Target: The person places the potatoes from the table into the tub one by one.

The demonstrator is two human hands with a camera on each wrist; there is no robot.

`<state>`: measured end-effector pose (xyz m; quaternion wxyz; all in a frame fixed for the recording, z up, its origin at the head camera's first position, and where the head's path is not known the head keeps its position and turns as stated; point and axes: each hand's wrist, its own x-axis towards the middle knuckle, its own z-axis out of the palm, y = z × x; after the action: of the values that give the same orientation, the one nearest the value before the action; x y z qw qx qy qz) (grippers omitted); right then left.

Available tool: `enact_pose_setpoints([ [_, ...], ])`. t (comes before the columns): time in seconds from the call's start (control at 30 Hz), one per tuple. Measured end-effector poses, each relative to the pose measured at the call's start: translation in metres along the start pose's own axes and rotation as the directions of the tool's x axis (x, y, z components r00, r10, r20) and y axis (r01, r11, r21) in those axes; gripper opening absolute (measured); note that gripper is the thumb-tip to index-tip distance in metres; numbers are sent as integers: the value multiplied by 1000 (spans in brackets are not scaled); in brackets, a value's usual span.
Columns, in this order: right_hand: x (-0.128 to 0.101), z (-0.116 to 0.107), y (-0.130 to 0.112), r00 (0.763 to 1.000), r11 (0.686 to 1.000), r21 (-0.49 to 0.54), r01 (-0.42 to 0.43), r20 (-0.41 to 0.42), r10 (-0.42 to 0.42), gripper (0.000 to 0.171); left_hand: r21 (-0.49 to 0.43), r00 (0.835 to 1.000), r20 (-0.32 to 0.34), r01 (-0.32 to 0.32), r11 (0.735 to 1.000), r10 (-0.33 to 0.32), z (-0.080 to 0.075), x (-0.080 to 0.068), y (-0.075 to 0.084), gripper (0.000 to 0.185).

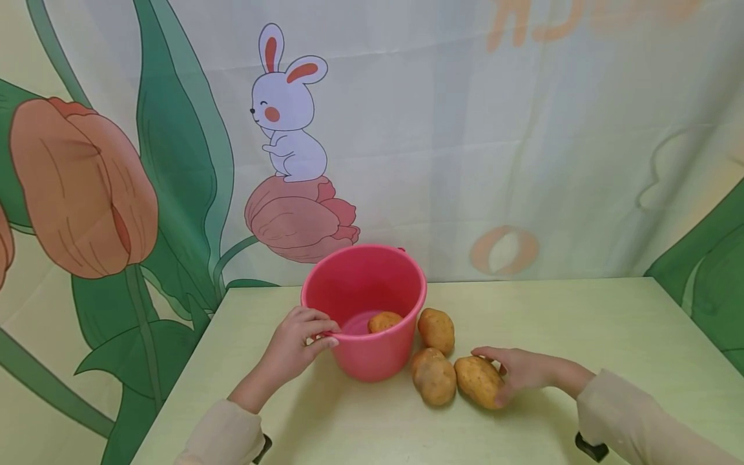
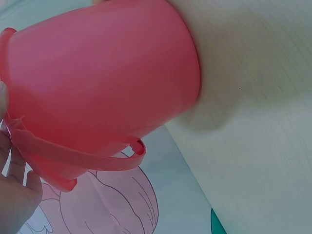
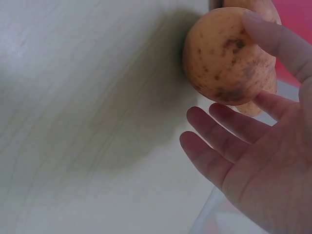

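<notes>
A pink plastic bucket (image 1: pixel 372 358) stands at the back of the table, its mouth tipped toward me. My left hand (image 1: pixel 298 341) grips the near left part of its rim, thumb outside and fingers over the edge. One potato (image 1: pixel 385 321) lies inside on the bottom. To the bucket's right, my right hand (image 1: pixel 526 371) holds a large potato (image 1: pixel 478 381) between thumb and index finger; in the right wrist view the other fingers (image 3: pixel 207 158) stretch out below that potato. Beside it lie a lumpy potato (image 1: pixel 434 378) and another potato (image 1: pixel 436 331) close to the bucket wall.
The pale wooden table (image 1: pixel 581 323) reaches back to a hanging cloth (image 1: pixel 442 161) printed with a rabbit and tulips. In the left wrist view the bucket's handle (image 2: pixel 83 158) hangs down along its side. Dark bands (image 1: pixel 591 447) show at both wrists.
</notes>
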<state>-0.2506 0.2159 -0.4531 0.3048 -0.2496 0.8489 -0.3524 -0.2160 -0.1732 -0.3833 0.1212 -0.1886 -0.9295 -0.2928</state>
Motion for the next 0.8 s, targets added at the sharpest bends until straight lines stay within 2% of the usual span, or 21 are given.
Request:
enact_pose_setpoints([
  [0.3,1,3,4,1000,999,48,-6,-2,6,88,-6,1000,-3,11,1000,-11,1,0,0,25],
  [0.67,0,3,1,997,994,-95,59,-50,-64,83,-16,1000,6,20,1000,-20,2,1,1,24],
  [0.8,-2,1,-1,995,992,-105,64,-70,-71,83,-16,1000,4,26,1000,-26,1,1,1,25],
])
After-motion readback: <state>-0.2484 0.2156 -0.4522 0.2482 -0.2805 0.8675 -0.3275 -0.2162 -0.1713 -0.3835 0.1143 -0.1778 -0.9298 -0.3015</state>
